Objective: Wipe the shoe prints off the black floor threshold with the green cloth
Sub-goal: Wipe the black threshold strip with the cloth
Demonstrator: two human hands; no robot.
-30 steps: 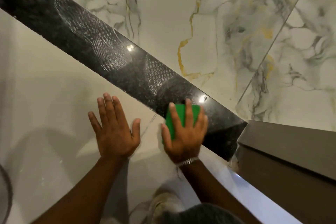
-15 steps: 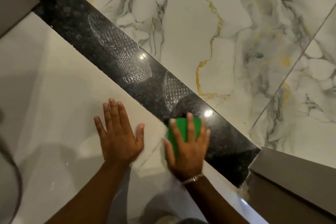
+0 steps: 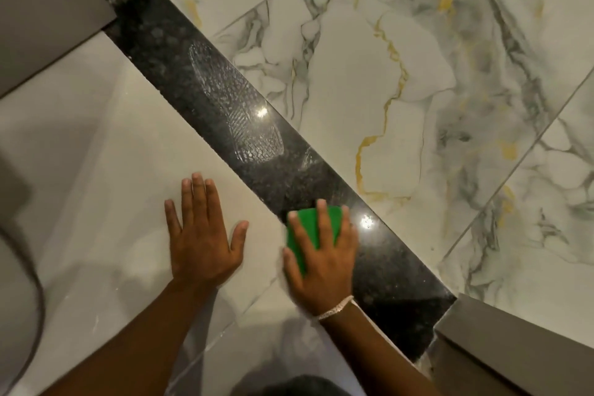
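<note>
— "Where the veined marble floor (image 3: 418, 80) meets the black threshold (image 3: 398, 267), what marks the stone?"

— "A long shoe print (image 3: 234, 106), beyond the hands. The left hand (image 3: 202, 244) lies flat on a pale tile (image 3: 96, 170), fingers spread, holding nothing. The right hand (image 3: 321, 264) presses the green cloth (image 3: 310, 222) onto the threshold with straight fingers, a bracelet (image 3: 336, 307) at its wrist."

I'm at an indoor doorway, a home it seems: glossy veined marble tiles (image 3: 418, 42), a black threshold (image 3: 180, 58) between grey door frames (image 3: 514, 347).
</note>
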